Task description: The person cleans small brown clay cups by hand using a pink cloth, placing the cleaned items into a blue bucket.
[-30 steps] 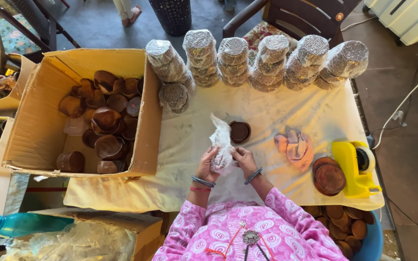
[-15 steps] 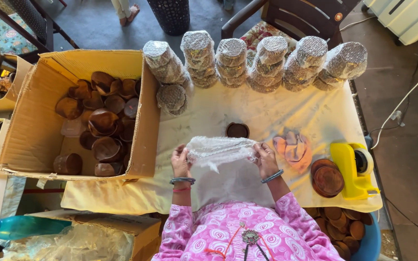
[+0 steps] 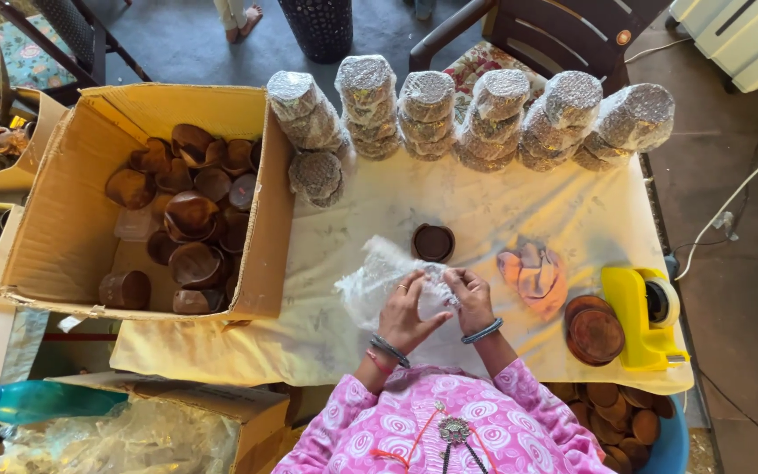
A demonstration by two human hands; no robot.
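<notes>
Both my hands meet over a sheet of clear bubble wrap (image 3: pixel 377 279) on the cloth-covered table (image 3: pixel 484 211). My left hand (image 3: pixel 410 309) lies flat on the wrap with fingers spread. My right hand (image 3: pixel 469 297) pinches the wrap's right part. Whether something sits inside the wrap is hidden. A small dark wooden bowl (image 3: pixel 432 241) stands just beyond my hands, apart from them. A stack of dark wooden discs (image 3: pixel 595 331) lies to my right beside a yellow tape dispenser (image 3: pixel 642 316).
A row of bubble-wrapped bundles (image 3: pixel 475 110) lines the table's far edge. An open cardboard box (image 3: pixel 54 237) of dark wooden bowls (image 3: pixel 190 211) sits on the left. An orange-pink cloth (image 3: pixel 532 272) lies right of my hands. A blue tub (image 3: pixel 670 448) of discs is lower right; a chair (image 3: pixel 554 31) stands beyond.
Half a second ago my hands were spread wide, holding the wrap stretched out. Now they have come together at the middle, folding the wrap inward.
</notes>
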